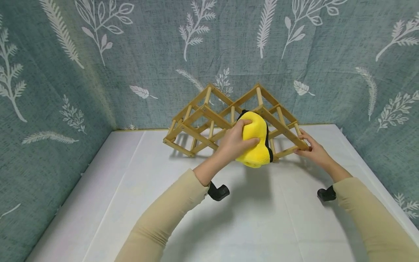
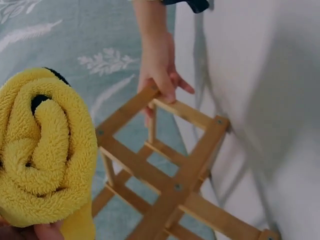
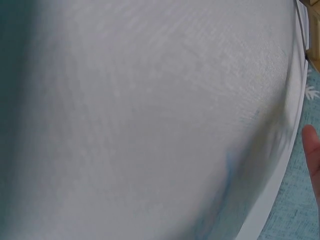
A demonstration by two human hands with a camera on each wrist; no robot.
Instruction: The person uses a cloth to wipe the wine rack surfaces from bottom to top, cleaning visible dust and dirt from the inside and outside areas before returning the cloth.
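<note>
A rolled yellow towel (image 1: 256, 145) with black edging is gripped by my left hand (image 1: 234, 142), thumb and fingers pressing into its side. It is held in front of a wooden wine rack (image 1: 209, 109) of crossed slats and dowels, covering part of the rack's middle. In the left wrist view the towel (image 2: 47, 155) shows its coiled end. My right hand (image 1: 314, 151) holds the rack's right end corner, fingers above and thumb below. The left wrist view also shows that right hand (image 2: 159, 65) on the corner. Only a fingertip (image 3: 311, 145) shows in the right wrist view.
The rack stands on a white tabletop (image 1: 131, 203) close to the back wall. A teal fabric with white leaf prints (image 1: 157, 54) lines the back and both sides. Black wrist camera mounts (image 1: 218, 192) hang below both wrists.
</note>
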